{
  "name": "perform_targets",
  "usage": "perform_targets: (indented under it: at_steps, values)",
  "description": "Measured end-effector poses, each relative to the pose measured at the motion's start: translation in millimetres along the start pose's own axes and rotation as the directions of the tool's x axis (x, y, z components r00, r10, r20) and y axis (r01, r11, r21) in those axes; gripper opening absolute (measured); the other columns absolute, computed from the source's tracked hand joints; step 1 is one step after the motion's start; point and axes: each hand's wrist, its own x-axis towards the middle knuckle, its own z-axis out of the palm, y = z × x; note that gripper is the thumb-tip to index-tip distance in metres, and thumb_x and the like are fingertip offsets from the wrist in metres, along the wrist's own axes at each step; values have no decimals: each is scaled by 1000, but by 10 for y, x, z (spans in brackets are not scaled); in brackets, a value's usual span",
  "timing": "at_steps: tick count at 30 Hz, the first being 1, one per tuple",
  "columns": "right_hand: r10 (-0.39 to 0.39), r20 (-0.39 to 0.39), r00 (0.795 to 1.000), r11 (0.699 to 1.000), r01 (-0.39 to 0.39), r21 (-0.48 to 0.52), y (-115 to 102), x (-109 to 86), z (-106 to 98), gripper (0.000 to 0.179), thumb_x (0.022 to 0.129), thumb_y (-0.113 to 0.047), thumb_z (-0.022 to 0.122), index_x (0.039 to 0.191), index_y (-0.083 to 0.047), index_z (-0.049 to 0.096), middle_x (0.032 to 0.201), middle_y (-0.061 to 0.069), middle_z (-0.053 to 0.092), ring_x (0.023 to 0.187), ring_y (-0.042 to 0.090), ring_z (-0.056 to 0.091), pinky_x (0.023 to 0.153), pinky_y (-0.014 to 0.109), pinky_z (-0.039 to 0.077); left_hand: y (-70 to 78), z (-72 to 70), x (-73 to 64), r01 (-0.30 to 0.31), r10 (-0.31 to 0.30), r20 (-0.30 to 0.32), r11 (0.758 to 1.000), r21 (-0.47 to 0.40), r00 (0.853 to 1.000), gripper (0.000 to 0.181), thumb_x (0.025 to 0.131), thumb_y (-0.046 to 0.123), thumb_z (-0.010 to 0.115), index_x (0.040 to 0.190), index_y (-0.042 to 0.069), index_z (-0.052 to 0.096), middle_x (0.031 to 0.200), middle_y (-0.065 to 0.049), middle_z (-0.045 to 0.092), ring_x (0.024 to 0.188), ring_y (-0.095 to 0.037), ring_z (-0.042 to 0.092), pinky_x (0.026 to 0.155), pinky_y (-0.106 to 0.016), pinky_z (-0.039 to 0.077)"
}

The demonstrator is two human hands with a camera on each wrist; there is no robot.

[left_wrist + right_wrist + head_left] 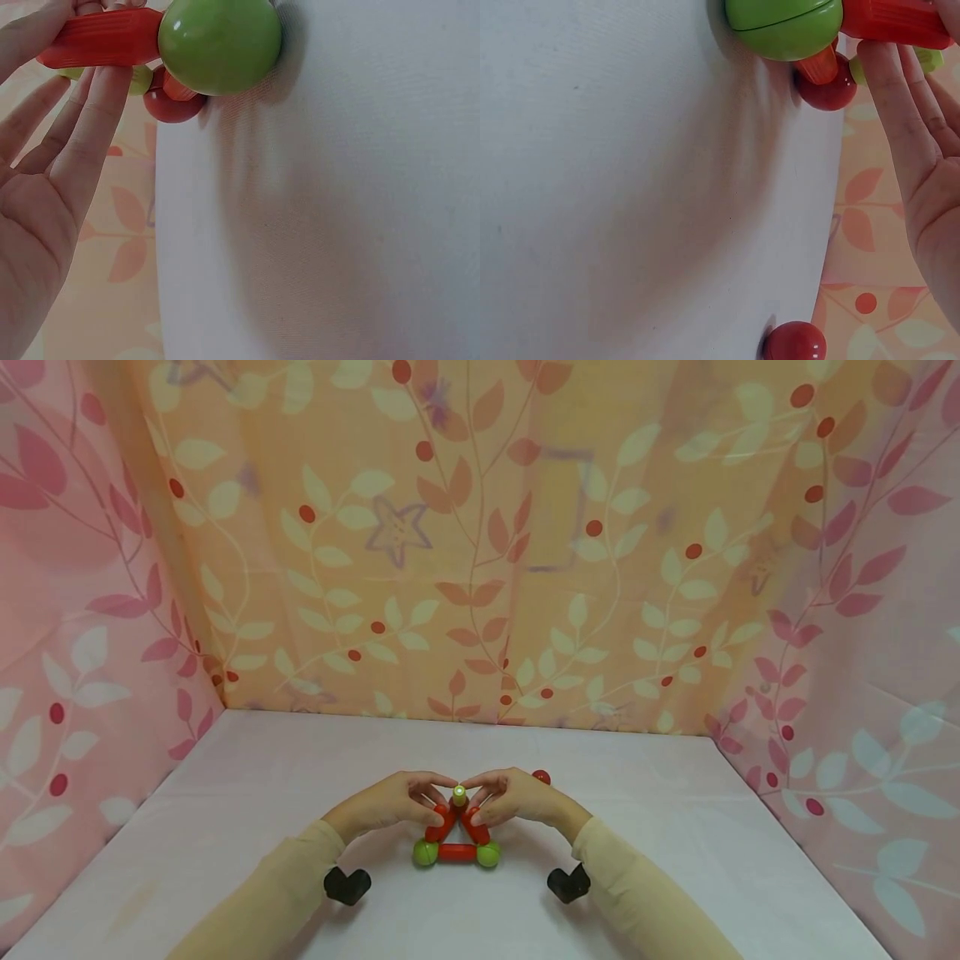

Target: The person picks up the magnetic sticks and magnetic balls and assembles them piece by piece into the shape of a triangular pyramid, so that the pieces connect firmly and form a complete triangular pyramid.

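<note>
A toy frame of rods and balls stands on the white table. Its front has a red rod (pixel 457 853) lying between two green balls (pixel 425 852). A left red rod (pixel 105 39) leans up from one green ball, pinched by my left hand (pixel 397 800) between thumb and fingers. My right hand (pixel 517 797) pinches the matching right red rod (pixel 892 21) in the same way. Between my fingertips, a yellow-green rod (pixel 459 795) shows at the top. Behind the frame's near corner, a dark red ball (pixel 174 103) touches the table with an orange rod (pixel 817 66) joined to it.
A loose red ball (pixel 542 776) lies on the table (pixel 300 752) beyond my right wrist. Black wrist mounts (pixel 347 886) sit below both sleeves. Leaf-patterned cloth (pixel 480 610) walls the back and sides.
</note>
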Motion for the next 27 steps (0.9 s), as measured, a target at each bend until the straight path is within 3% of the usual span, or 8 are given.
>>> perform_targets:
  at_steps: [14,21,27]
  values:
    - [5,-26,1000,1000,-6,-21,-11,0,32,48,87,-11,74,134,-11,61,95,1,70,85,14,69,83,34,60,20,24,7,-6,6,-28,1000,-2,1000,55,82,14,79,134,16,60,102,-5,65,93,-17,60,84,-32,52]
    - [2,-2,1000,1000,-2,-26,23,-17,16,54,87,-10,74,138,-13,58,104,5,68,88,16,69,85,35,60,40,33,-2,-2,2,-31,1000,6,1000,56,82,14,79,135,19,61,103,-5,66,94,-18,59,83,-33,52]
    - [-2,-1,1000,999,2,-36,12,-14,25,55,86,-10,75,138,-13,58,101,4,70,87,16,69,86,35,59,38,39,1,-4,4,-31,1000,-1,1000,56,83,13,78,135,18,60,102,-5,65,92,-18,60,82,-32,53]
